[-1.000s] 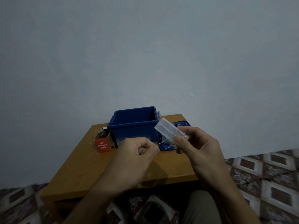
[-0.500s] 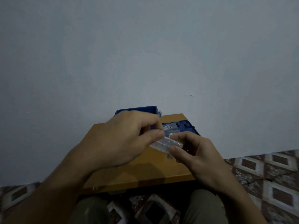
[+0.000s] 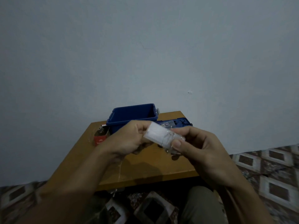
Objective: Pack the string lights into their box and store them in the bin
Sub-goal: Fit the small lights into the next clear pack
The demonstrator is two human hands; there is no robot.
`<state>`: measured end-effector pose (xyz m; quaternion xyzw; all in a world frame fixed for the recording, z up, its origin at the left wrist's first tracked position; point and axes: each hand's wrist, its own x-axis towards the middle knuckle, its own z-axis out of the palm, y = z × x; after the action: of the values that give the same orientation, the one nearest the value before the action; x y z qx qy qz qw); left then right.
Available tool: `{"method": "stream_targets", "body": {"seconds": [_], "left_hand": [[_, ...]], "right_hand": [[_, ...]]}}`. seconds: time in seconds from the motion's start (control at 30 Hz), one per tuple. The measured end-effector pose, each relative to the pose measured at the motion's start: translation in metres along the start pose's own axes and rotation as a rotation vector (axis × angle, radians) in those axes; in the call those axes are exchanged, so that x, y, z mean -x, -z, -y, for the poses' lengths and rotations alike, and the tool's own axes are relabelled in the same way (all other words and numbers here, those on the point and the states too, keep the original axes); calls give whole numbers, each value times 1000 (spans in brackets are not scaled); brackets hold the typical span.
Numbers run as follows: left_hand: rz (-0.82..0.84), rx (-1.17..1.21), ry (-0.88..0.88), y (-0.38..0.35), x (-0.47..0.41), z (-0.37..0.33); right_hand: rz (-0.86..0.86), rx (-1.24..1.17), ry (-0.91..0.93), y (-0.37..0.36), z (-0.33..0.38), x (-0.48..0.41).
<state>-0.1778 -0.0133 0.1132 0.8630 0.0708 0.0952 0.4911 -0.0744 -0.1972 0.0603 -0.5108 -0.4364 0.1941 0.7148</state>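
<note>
The right hand (image 3: 199,152) pinches one end of the translucent white plastic battery case (image 3: 157,134) of the string lights between thumb and forefinger. The left hand (image 3: 127,139) curls its fingers round the other end. Thin wire (image 3: 167,141) seems wound round the case, which is held in the air above the middle of the orange-brown wooden table (image 3: 145,168).

The step looks like bundling. Next, the bundle must go into the small red cardboard box (image 3: 99,140) at the table's left edge, beside the open blue plastic bin (image 3: 129,110), with no loops slipping.
</note>
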Motion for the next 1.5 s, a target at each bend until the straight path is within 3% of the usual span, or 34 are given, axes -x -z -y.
{"method": "stream_targets", "body": {"seconds": [0.13,0.33,0.63,1.23,1.5], "left_hand": [[-63,358,-14,-26,10,16],[-198,472,-85,-38,18,18],[-315,286,-170,-38,22,8],[-276,79,-169,-33,22,11],[-275,3,-159,-32,22,6]], "right_hand": [[-159,10,34,-4,-8,-4],[-261,73,99,-18,-12,-4],[-163,216,142,-13,-7,-3],[-130,212,48,-5,-6,-1],[-192,201,64,-8,-7,-3]]}}
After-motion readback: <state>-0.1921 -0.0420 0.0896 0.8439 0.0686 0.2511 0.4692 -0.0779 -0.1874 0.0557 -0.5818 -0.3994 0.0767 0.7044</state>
